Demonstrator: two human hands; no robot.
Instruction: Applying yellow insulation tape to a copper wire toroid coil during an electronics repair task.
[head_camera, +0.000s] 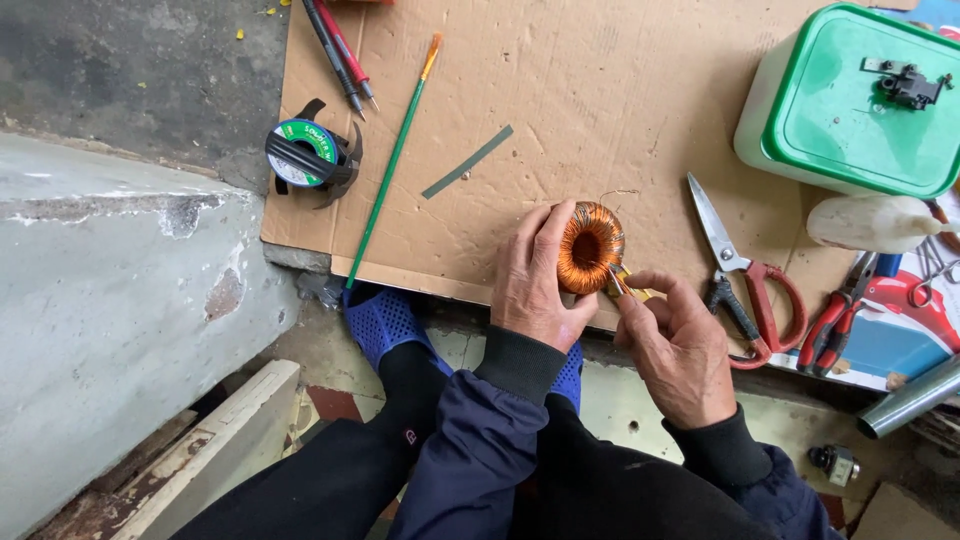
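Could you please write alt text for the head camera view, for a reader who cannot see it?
A person's left hand holds a copper coil upright over a cardboard sheet while the right hand works a small tool against it. Scissors, a brush and a green-lidded box lie around.

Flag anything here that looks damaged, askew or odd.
Little stands out. The concrete ledge at left is chipped and flaking. The scissors lie open on the cardboard. A thin wire end sticks up loose from the copper coil.
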